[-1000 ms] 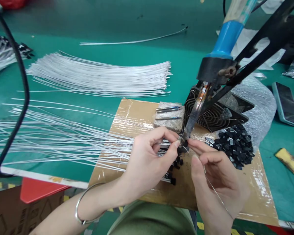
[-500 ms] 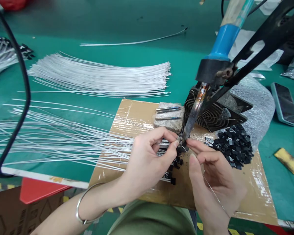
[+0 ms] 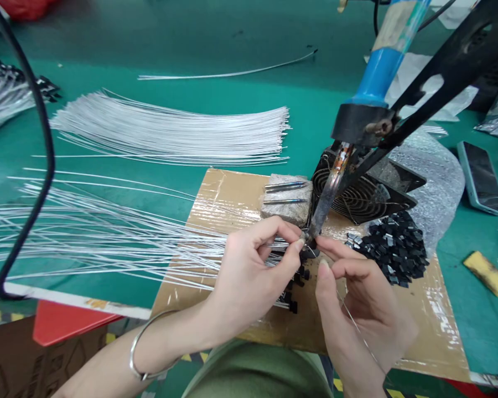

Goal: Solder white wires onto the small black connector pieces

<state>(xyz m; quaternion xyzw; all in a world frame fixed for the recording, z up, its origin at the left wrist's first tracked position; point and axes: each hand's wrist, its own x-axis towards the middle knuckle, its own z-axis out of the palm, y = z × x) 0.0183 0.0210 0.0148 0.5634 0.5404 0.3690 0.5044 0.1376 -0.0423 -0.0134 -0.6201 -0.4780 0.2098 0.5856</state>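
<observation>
My left hand (image 3: 257,265) is closed in a pinch at the lower end of a soldering iron (image 3: 326,202); a white wire appears to be in its fingertips, mostly hidden by them. A thin strand of solder wire (image 3: 359,329) runs across the palm of my right hand (image 3: 361,309), whose fingers are curled around it. The right fingertips are close to the iron's tip, just right of the left ones. Beneath my left hand lie loose white wires (image 3: 128,232), several with black connectors (image 3: 291,304) on their right ends.
Brown cardboard (image 3: 431,326) covers the front of the green table. A neat bundle of white wires (image 3: 170,127) lies behind. Black connector housings (image 3: 398,249) are heaped right, near a fan (image 3: 365,193). A grey block (image 3: 284,207) carries spare tips. A phone (image 3: 481,177) and yellow sponge (image 3: 487,273) lie far right.
My right thumb and the solder wire have shifted slightly left. My left hand keeps nearly the same pinch beside the iron's tip.
</observation>
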